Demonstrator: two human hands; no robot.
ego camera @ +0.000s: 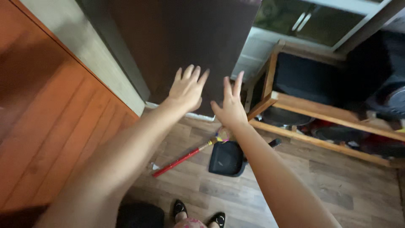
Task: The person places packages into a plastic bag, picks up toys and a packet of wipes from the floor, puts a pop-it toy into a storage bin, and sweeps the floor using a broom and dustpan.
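Note:
My left hand (187,89) is stretched forward with fingers spread, in front of a dark brown door panel (185,38); whether it touches the panel is unclear. My right hand (230,105) is raised beside it, fingers apart, near the panel's lower right edge. Neither hand holds anything. Below my arms a broom with a red handle (182,159) lies on the wooden floor (329,190) next to a black dustpan (227,159).
An orange wooden wall or door (46,118) fills the left. A low wooden shelf frame (320,112) with dark pots stands at right, with a glass-fronted cabinet (303,21) behind it. My feet in black shoes (198,213) show at the bottom.

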